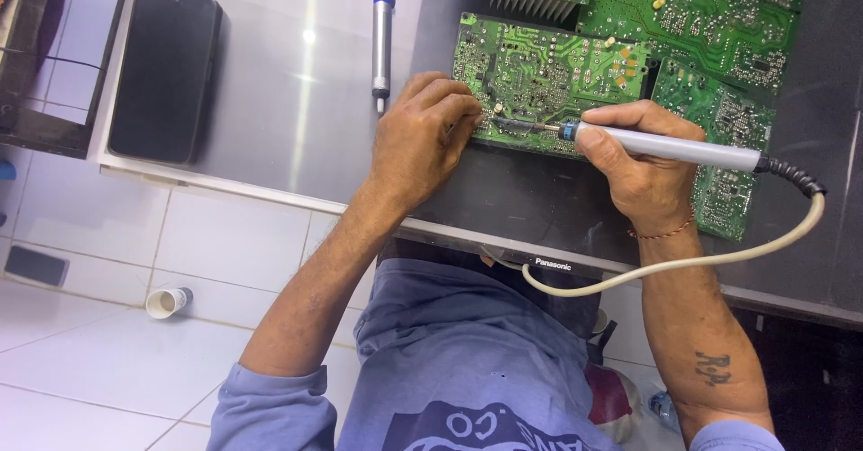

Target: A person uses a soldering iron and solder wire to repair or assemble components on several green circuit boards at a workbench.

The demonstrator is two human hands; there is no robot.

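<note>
So we've got the green circuit board [539, 78] lying flat on the dark panel on the table [270, 100], overlapping a bigger board [710, 19]. Our right hand [643, 168] has a closed grip around the soldering iron [665, 145], tip down on the board's near edge. Our left hand [422, 141] pinches something tiny right beside the tip, can't tell what. The risk, we'd say: fingers that close get burned, or a slip bridges neighbouring joints. The desoldering pump [382, 33] and phone [164, 73] sit apart.
</note>
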